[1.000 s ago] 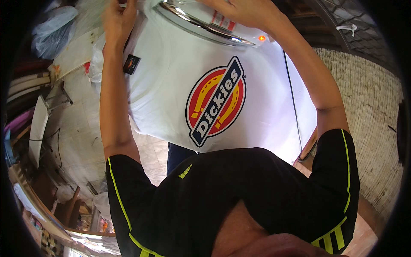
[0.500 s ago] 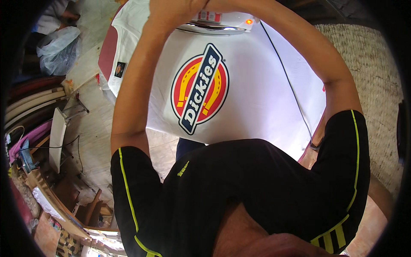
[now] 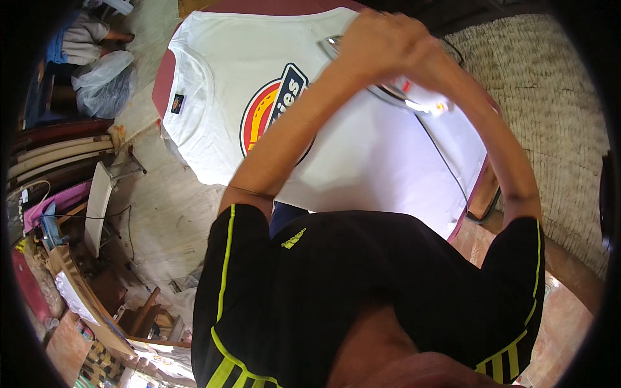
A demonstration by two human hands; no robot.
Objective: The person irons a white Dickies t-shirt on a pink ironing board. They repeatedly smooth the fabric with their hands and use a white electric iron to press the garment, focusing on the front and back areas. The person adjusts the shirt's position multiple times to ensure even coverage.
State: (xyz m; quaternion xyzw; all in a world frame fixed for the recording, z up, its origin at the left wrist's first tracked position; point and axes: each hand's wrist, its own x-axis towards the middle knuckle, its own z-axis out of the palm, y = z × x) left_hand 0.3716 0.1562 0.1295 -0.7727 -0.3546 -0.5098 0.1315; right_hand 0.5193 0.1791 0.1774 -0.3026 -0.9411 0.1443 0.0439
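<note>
Head view, left hand (image 3: 378, 45): fingers closed over the iron (image 3: 414, 97), held jointly
Right hand: hidden behind the left, grip cannot be told
Iron: rested on white T-shirt (image 3: 362, 161)
Around: maroon board (image 3: 163, 84), woven mat (image 3: 550, 116), plastic bag (image 3: 103, 81)

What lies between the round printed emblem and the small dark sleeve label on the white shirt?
Head view: only plain white shirt fabric separates the emblem from the sleeve label; nothing rests there.
</note>
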